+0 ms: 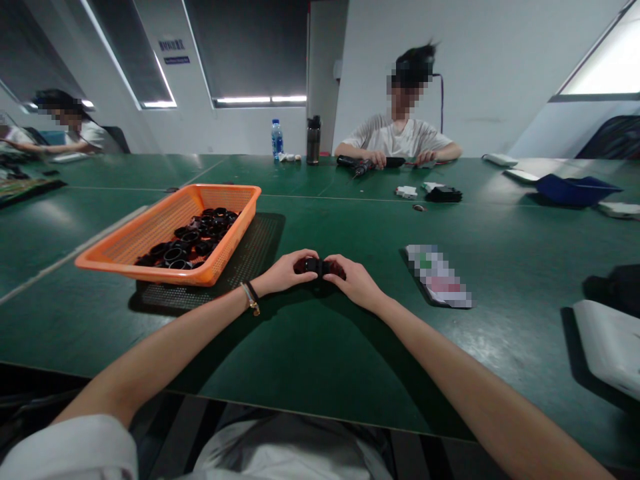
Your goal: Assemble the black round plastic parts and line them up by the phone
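A small black part sits between my two hands, just above the green table. My left hand is closed on its left side, thumb and fingers curled round it. From the other side my right hand pinches the same part. My fingers cover much of it, so its exact kind cannot be made out. To the left stands an orange plastic basket with several black ring-shaped parts in it. A bracelet and a dark band circle my left wrist.
A phone lies right of my hands, and a white case sits at the right edge. Across the table a person handles a dark tool. A water bottle, a dark bottle and a blue tray stand farther back.
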Tool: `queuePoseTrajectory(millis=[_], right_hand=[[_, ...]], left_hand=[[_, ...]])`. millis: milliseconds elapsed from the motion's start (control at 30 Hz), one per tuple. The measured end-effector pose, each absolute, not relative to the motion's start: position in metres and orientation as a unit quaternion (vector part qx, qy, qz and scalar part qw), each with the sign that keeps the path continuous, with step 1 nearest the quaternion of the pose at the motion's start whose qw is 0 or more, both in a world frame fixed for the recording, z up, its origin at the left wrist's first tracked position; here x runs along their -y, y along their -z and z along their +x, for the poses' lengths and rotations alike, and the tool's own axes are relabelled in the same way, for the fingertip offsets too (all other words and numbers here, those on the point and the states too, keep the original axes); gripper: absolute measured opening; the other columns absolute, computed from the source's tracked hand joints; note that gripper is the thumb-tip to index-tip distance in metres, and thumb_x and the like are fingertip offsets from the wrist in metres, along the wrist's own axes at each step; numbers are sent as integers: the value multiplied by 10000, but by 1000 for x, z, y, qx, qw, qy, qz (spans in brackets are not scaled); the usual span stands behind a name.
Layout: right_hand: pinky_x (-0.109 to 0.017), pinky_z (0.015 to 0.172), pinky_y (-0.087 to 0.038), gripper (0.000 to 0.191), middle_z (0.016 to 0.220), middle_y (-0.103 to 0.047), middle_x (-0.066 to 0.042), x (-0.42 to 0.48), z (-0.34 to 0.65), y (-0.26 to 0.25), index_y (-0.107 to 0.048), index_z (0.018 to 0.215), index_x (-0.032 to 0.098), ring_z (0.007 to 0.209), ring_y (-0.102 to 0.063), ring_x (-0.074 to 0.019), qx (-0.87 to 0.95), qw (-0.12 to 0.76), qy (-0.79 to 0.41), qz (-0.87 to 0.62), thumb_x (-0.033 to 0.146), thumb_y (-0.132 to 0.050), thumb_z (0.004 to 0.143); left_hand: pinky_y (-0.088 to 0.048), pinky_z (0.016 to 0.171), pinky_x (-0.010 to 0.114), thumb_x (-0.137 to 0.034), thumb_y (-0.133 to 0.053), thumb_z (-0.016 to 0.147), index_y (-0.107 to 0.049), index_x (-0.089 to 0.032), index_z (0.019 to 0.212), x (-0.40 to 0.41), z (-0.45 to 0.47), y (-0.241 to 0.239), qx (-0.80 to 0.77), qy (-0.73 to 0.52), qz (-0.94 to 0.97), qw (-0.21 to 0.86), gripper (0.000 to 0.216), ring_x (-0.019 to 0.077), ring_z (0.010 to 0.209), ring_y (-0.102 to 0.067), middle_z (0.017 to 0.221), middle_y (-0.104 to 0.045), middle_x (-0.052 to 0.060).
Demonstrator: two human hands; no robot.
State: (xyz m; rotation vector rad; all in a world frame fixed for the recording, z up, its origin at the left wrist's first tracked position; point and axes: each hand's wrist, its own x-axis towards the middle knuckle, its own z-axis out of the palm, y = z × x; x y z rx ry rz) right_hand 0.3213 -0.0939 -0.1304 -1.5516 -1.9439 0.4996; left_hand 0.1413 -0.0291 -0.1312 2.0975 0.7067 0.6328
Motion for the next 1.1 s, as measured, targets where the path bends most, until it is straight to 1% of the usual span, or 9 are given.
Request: queuePoseTrajectory(millis=[533, 1100], right_hand=[[-281, 665, -413, 191, 800, -602, -29, 93, 321, 131, -548, 980, 168, 707, -542, -147, 733, 289, -184, -588, 197, -541, 792], [-284, 679, -411, 165, 841, -616, -49, 95, 320, 128, -560, 968, 159, 751, -556, -159, 737, 278, -187, -587, 206, -505, 820]], left_hand=[[-443, 739, 256, -258, -609, 712, -530, -154, 1039, 29, 142, 130, -284, -246, 835, 402, 352, 138, 794, -535, 919, -573, 36], [-439, 748, 268, -279, -593, 716, -518, -150, 1041, 30, 141, 130, -271, -247, 840, 400, 358, 148, 809, -530, 936, -563, 45]])
